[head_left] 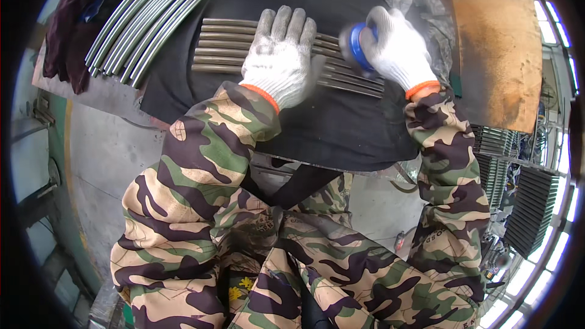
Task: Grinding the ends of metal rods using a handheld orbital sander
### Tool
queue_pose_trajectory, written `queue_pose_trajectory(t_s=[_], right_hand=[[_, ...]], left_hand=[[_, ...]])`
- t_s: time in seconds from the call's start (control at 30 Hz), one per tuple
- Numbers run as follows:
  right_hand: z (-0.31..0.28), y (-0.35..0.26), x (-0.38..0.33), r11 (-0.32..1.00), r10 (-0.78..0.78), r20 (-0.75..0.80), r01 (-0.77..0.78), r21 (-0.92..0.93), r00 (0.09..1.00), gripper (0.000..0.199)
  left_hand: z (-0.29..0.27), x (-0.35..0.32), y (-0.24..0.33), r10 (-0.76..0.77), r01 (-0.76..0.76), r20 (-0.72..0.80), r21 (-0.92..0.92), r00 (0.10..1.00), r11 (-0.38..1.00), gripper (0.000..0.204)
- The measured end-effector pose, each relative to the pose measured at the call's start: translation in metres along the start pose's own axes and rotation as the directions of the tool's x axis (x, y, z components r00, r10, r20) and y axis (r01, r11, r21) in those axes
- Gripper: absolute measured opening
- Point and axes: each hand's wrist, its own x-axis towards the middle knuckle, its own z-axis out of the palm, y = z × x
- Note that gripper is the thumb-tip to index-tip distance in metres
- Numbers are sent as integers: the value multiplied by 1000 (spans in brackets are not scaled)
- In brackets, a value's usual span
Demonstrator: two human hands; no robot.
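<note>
Several short metal tubes (pixel 222 44) lie side by side across a black cloth (pixel 286 131). My left hand (pixel 280 55), in a white knit glove with orange cuff, rests flat over them with its fingers stretched forward. My right hand (pixel 399 45), gloved the same way, grips a round blue-rimmed thing (pixel 358 47) at the tubes' right end. That thing is smeared by motion, and its exact kind cannot be made out. Whether it touches the tubes is unclear.
Long curved metal tubes (pixel 155 15) lie bundled at the far left, beside dark red clothing (pixel 70 30). Crumpled grey plastic (pixel 426 15) sits beyond my right hand. A brown board (pixel 499 49) is at the right, with stacked dark metal parts (pixel 530 207) below it.
</note>
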Motion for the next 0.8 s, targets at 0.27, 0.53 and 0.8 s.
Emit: queue_pose_trajectory(t_s=[0.27, 0.53, 0.8], right_hand=[[-10, -2, -28, 994, -78, 0, 78, 80, 997, 18], [-23, -21, -47, 984, -125, 56, 117, 134, 991, 22], [-18, -16, -43, 988, -129, 29, 127, 85, 991, 17]], left_hand=[[0, 12, -4, 26, -24, 42, -27, 999, 999, 58], [-13, 4, 4, -9, 8, 101, 4, 995, 1000, 65], [-8, 0, 6, 6, -6, 75, 1, 997, 1000, 64]])
